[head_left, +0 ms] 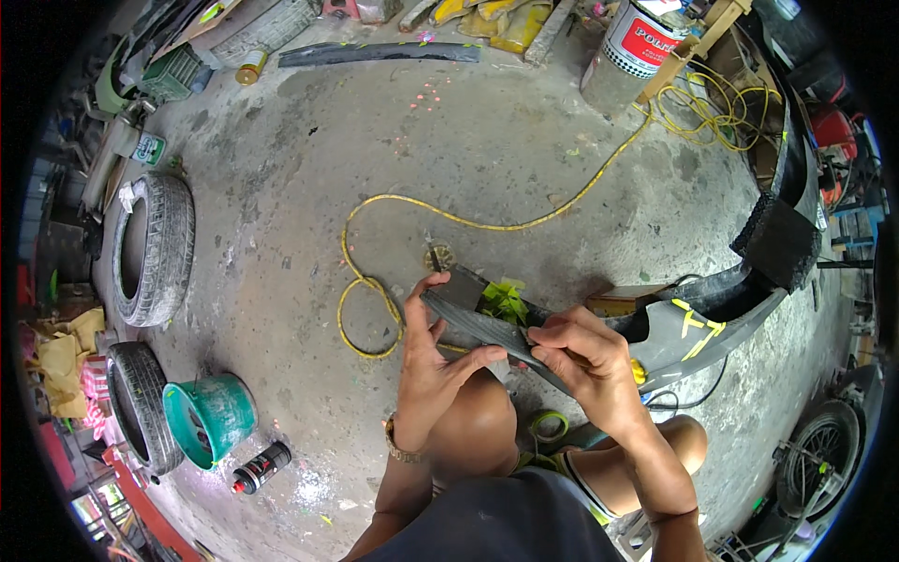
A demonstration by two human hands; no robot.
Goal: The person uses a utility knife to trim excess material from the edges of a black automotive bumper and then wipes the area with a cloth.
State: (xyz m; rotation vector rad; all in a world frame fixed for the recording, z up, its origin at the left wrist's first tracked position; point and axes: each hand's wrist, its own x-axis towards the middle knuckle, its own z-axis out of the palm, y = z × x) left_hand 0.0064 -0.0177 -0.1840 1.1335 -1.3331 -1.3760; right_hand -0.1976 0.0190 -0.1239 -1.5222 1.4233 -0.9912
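A long dark car bumper (716, 339) curves across my lap and up the right side, with yellow tape strips on its grey outer face. My left hand (429, 361) grips its near left end, thumb along the ribbed grey edge and fingers behind. Against that same edge, the fingertips of my right hand (590, 361) are pinched together; whatever is between them is hidden. Crumpled yellow-green tape (506, 302) sits on the bumper's inner side, between my hands. A black foam-like block (782, 239) lies over the bumper farther right.
A yellow hose (468, 223) loops over the concrete floor ahead. At left are two tyres (173, 248), a green bucket (234, 412) and a black bottle (262, 466). A large paint tin (632, 56) stands far right; a green tape roll (549, 426) lies by my legs.
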